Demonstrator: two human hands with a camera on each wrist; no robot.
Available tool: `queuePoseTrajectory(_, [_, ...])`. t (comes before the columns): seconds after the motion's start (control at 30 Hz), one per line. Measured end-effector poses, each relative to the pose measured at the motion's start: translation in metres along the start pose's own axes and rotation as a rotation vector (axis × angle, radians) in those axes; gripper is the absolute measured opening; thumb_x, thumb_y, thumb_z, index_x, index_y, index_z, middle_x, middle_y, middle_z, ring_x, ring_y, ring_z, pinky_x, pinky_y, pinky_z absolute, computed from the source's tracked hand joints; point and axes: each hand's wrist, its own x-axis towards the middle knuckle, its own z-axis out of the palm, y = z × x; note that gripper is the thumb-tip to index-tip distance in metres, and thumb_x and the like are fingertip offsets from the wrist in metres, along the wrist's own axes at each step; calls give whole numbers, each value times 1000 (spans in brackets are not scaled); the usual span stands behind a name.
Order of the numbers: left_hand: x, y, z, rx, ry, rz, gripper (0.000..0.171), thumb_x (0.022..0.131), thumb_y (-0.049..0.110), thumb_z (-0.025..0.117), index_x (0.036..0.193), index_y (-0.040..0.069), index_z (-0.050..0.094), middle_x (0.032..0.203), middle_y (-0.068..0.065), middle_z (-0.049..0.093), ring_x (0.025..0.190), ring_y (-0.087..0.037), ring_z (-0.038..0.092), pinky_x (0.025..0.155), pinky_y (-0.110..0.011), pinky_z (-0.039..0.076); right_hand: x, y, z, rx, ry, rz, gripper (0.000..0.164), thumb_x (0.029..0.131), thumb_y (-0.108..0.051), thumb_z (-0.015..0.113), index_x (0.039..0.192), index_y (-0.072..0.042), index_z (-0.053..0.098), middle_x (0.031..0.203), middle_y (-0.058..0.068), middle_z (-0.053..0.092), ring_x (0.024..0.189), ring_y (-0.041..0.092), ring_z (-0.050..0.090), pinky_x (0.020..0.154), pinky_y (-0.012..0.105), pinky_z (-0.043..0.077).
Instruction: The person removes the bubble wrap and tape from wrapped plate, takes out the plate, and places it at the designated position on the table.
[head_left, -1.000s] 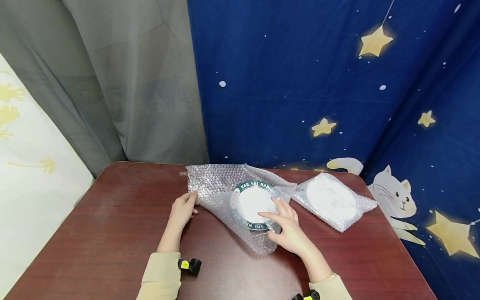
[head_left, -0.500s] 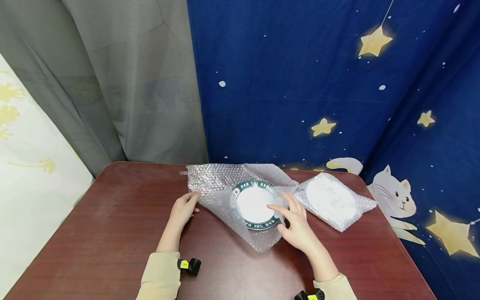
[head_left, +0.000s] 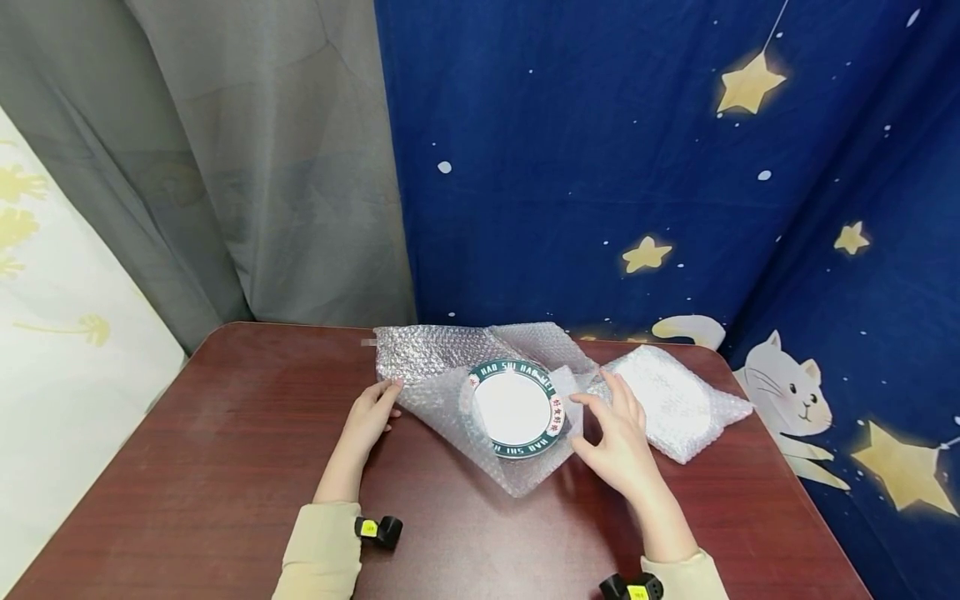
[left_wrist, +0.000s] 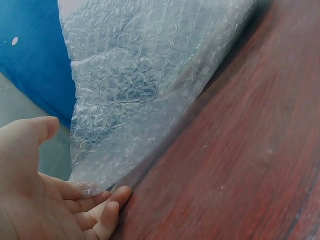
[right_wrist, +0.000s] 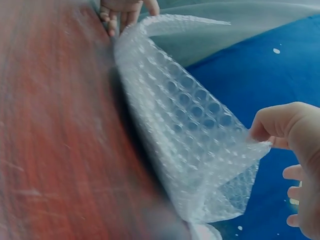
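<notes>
A round white plate [head_left: 513,408] with a green lettered rim lies on a sheet of bubble wrap [head_left: 426,354]. The wrap's near side is folded partly over the plate's left and front edges. At the left corner of the sheet, my left hand [head_left: 369,417] touches the wrap; the left wrist view shows its thumb raised apart, with the wrap's corner [left_wrist: 92,185] resting on the fingers. On the right, my right hand [head_left: 621,433] pinches a wrap edge between thumb and forefinger, as the right wrist view shows; its other fingers are spread.
Right of the plate lies a second bubble-wrapped bundle [head_left: 663,404] with a white round thing inside, partly behind my right hand. The reddish-brown table [head_left: 247,450] extends to the left and front. Grey and blue curtains [head_left: 540,167] hang behind the table's far edge.
My right hand has moved right, drawing the wrap edge off the plate's right side, so more of the green rim shows. The left hand stays nearly still.
</notes>
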Motion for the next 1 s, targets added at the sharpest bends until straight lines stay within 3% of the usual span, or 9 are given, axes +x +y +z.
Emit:
queuePoseTrajectory(0.2, [0, -1, -1, 15, -15, 5, 70, 98, 50, 46, 140, -6, 41, 132, -24, 49, 93, -27, 62, 65, -31, 51, 1, 3, -13, -73, 70, 29, 32, 67, -16, 71, 99, -14, 69, 144, 24, 34, 135, 46, 19, 101, 65, 14])
queuePoseTrajectory(0.37, [2, -1, -1, 24, -18, 11, 64, 100, 43, 45, 139, -7, 42, 131, -25, 49, 91, -27, 62, 63, -30, 51, 2, 3, -22, -132, 127, 58, 11, 71, -21, 74, 77, -17, 66, 140, 23, 41, 135, 45, 22, 100, 67, 15])
queuePoseTrajectory(0.57, [0, 3, -3, 79, -10, 32, 58, 101, 40, 43, 135, -7, 47, 127, -25, 48, 92, -29, 59, 67, -35, 53, 1, 9, -26, -208, 123, 91, 21, 67, -18, 77, 62, -20, 57, 137, 23, 45, 133, 46, 25, 99, 68, 16])
queuePoseTrajectory(0.63, [-2, 5, -4, 126, -1, 50, 57, 101, 40, 43, 134, -6, 50, 129, -25, 46, 104, -33, 55, 81, -43, 50, 0, 11, -28, -225, 91, 120, 20, 65, -15, 78, 64, -18, 58, 138, 24, 43, 133, 47, 23, 100, 69, 14])
queuePoseTrajectory(0.77, [-4, 7, -7, 195, 17, 77, 56, 101, 41, 43, 130, -5, 55, 136, -25, 40, 126, -38, 40, 105, -51, 30, -2, 14, -32, -239, 18, 177, 20, 64, -12, 80, 77, -12, 66, 141, 26, 37, 135, 48, 17, 100, 71, 8])
queuePoseTrajectory(0.9, [-5, 8, -11, 223, 27, 88, 55, 101, 40, 42, 125, -7, 58, 135, -26, 41, 128, -39, 37, 106, -51, 27, -3, 15, -36, -244, -40, 216, 32, 64, -13, 81, 93, -7, 69, 143, 28, 31, 136, 50, 11, 99, 73, 3])
queuePoseTrajectory(1.0, [-6, 10, -13, 242, 32, 88, 53, 101, 38, 42, 119, -8, 62, 134, -27, 42, 127, -39, 38, 105, -51, 29, -3, 16, -37, -253, -82, 241, 35, 65, -14, 81, 96, -5, 70, 144, 29, 30, 136, 50, 8, 99, 74, 1])
